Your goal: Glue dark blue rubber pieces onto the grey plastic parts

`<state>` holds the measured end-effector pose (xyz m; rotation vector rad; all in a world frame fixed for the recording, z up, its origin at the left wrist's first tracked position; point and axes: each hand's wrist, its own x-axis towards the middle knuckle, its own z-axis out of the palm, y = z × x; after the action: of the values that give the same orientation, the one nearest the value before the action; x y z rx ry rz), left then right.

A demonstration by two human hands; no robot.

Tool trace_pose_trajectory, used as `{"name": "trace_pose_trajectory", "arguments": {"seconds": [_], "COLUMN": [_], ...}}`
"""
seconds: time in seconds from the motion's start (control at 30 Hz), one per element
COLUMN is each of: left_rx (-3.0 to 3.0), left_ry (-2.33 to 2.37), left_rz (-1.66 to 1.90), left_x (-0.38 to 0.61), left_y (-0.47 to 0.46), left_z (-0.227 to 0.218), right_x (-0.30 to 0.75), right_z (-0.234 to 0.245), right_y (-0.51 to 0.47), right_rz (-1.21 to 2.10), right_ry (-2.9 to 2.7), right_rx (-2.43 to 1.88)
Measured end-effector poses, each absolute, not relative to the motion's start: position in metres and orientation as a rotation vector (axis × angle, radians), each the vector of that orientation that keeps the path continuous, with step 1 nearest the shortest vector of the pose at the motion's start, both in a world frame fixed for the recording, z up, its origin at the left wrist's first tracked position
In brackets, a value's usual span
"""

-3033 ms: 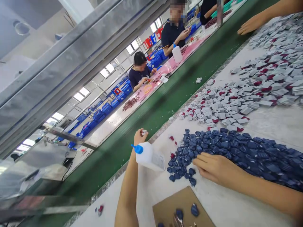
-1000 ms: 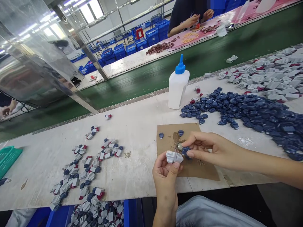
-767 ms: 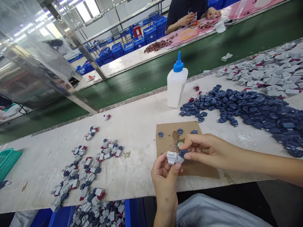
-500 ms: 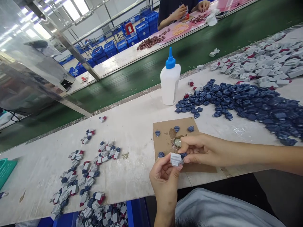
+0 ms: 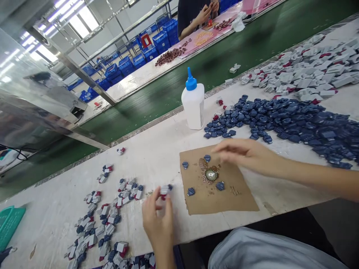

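Head camera: a long white worktable [image 5: 157,157] runs beside a green conveyor belt [image 5: 196,74], and another person [image 5: 193,15] sits at the far side of it. A broad heap of dark blue pieces [image 5: 294,119] covers the table's right part, with a heap of grey-white pieces [image 5: 303,74] behind it. A scatter of joined grey, blue and red pieces [image 5: 106,213] lies to the left. A brown cardboard sheet [image 5: 221,198] lies at the near edge, and a white glue bottle [image 5: 193,104] with a blue nozzle stands upright beyond it.

The right hand [image 5: 246,155] hovers blurred over the cardboard's far corner, fingers stretched out, with nothing seen in it. The left hand [image 5: 158,220] is left of the cardboard, its fingertips pinching a small joined piece [image 5: 165,189]. Four loose blue pieces [image 5: 191,191] ring a glue blob [image 5: 211,174] on the cardboard.
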<state>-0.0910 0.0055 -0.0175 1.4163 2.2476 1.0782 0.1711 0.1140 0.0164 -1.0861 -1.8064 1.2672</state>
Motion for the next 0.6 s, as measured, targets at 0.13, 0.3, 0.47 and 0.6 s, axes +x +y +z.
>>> {"name": "trace_pose_trajectory", "arguments": {"seconds": [0.13, 0.3, 0.47, 0.6], "left_rx": [1.705, 2.106, 2.196, 2.205], "left_ry": [2.697, 2.745, 2.053, 1.893], "left_rz": [0.647, 0.736, 0.648, 0.624], "left_x": [-0.124, -0.115, -0.086, -0.062], "left_y": [0.008, 0.044, 0.167, 0.269], "left_z": [-0.017, 0.013, 0.037, 0.029], "right_x": [0.226, 0.262, 0.232, 0.216], "right_z": [0.003, -0.014, -0.017, -0.02], "right_y": [0.136, 0.15, 0.176, 0.183], "right_rz": [0.829, 0.184, 0.05, -0.002], "right_ry": [-1.759, -2.212, -2.564, -2.54], "right_rx": [-1.491, -1.608, -1.456, -1.447]}}
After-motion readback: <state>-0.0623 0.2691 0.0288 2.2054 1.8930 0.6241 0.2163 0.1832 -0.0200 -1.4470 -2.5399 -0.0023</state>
